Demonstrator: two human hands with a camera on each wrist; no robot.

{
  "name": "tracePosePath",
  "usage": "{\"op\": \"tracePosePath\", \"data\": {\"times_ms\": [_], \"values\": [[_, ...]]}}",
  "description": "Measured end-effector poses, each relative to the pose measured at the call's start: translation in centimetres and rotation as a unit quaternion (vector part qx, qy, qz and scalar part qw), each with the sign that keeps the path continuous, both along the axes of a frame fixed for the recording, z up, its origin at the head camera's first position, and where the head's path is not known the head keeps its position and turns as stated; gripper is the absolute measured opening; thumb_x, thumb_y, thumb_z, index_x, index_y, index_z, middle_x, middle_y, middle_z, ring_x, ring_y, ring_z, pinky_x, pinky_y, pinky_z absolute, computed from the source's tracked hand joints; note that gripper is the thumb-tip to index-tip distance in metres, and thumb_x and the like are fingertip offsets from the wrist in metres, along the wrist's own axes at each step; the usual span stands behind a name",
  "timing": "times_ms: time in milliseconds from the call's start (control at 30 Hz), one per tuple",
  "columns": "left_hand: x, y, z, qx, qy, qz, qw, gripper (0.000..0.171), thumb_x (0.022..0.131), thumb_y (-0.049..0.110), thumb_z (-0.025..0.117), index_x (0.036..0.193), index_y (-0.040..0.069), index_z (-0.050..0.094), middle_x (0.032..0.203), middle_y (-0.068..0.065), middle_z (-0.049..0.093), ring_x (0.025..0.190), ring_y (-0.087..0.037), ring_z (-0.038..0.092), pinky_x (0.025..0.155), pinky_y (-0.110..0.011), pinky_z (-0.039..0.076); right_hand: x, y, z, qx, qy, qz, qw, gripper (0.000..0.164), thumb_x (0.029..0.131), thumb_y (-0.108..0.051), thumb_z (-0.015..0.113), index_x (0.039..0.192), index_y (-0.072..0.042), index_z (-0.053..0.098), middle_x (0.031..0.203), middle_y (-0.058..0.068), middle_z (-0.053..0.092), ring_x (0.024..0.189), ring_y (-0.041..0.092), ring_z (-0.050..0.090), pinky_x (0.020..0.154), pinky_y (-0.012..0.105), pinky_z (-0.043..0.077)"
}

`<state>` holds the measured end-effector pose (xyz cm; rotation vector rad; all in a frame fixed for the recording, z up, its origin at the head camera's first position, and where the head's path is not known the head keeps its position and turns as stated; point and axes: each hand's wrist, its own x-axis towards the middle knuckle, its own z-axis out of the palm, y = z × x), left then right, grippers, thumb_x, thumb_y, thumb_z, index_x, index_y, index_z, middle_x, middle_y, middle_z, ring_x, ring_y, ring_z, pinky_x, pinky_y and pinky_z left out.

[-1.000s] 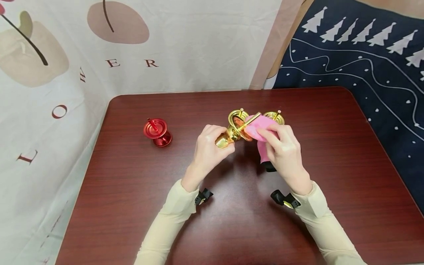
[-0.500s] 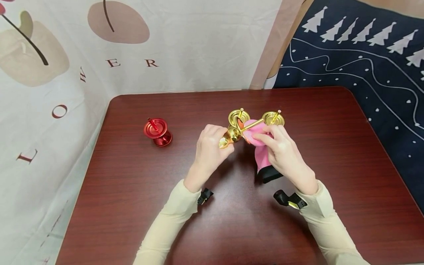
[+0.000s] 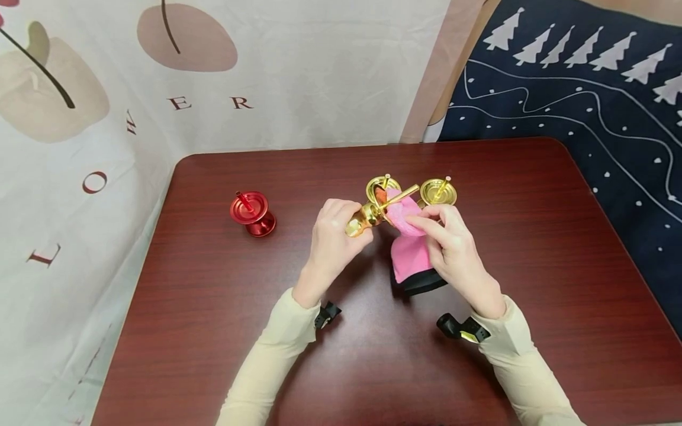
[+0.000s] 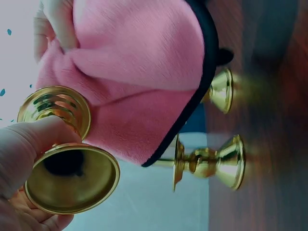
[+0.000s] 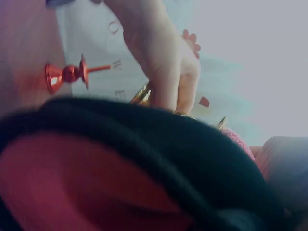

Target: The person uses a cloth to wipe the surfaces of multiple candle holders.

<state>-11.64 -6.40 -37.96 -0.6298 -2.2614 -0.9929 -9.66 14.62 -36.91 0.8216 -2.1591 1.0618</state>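
My left hand grips a gold candlestick round its flared foot and holds it tilted, its spike slanting up to the right. In the left wrist view the hollow underside of the foot faces the camera. A pink cloth with a black border hangs from my right hand, pinched between thumb and fingers. Its upper part lies against the candlestick's dish, below the spike. Black border and pink folds fill much of the right wrist view, hiding the right fingertips there.
Two more gold candlesticks stand behind the hands, one with its dish partly covered by the held one, the other to its right. A red candlestick stands upright at the left of the brown table. Printed fabric hangs behind.
The cloth's hanging part has swung left and spread out, showing more black border. My right hand has shifted slightly while the cloth moves along the dish. The spike has tipped down, then back up.
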Motion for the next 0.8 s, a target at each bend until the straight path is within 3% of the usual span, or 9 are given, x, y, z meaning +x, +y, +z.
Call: {"op": "tracePosePath", "data": {"times_ms": [167,333,500,667,800], "values": [[0.2,0.0,0.0,0.031,-0.028,-0.027,0.9987,0.027,0.061,0.004,0.073,0.087,-0.003,0.066,0.083,-0.011,0.063,0.083,-0.025,0.053,0.072,-0.034,0.045,-1.0,0.0,-0.2,-0.006,0.022,-0.028,0.999,0.038,0.08,0.02,0.048,0.094,-0.006,0.071,0.093,0.018,0.057,0.089,0.035,0.05,0.079,0.038,0.039],[0.2,0.1,0.1,0.039,-0.044,-0.042,0.9974,0.028,0.062,0.005,0.074,0.087,-0.002,0.067,0.085,-0.01,0.065,0.084,-0.023,0.054,0.071,-0.033,0.047,-1.9,0.1,-0.7,-0.054,0.015,-0.063,0.996,0.04,0.075,0.022,0.043,0.093,-0.002,0.07,0.092,0.021,0.056,0.09,0.036,0.051,0.08,0.032,0.039],[0.3,0.2,0.1,0.043,-0.054,-0.066,0.9954,0.027,0.063,0.007,0.075,0.088,-0.002,0.067,0.085,-0.01,0.065,0.084,-0.022,0.055,0.072,-0.032,0.047,-2.4,-0.2,-1.1,-0.065,0.015,-0.051,0.996,0.033,0.077,0.02,0.045,0.088,0.001,0.068,0.092,0.021,0.056,0.09,0.035,0.05,0.08,0.031,0.039],[0.3,0.2,-0.1,0.064,-0.055,-0.048,0.9953,0.026,0.064,0.007,0.074,0.087,-0.002,0.068,0.084,-0.011,0.065,0.083,-0.023,0.055,0.07,-0.032,0.047,-2.2,-0.4,-1.3,-0.044,0.016,-0.044,0.998,0.034,0.079,0.02,0.046,0.09,-0.001,0.07,0.09,0.02,0.056,0.09,0.036,0.049,0.081,0.036,0.039],[0.3,0.0,0.0,0.043,-0.045,-0.018,0.9979,0.027,0.062,0.006,0.074,0.087,-0.003,0.067,0.084,-0.012,0.064,0.083,-0.025,0.054,0.073,-0.035,0.045,-1.4,-0.2,-1.1,0.003,0.021,-0.04,0.999,0.036,0.079,0.019,0.045,0.091,-0.004,0.07,0.092,0.018,0.056,0.09,0.036,0.049,0.079,0.04,0.04]]}}
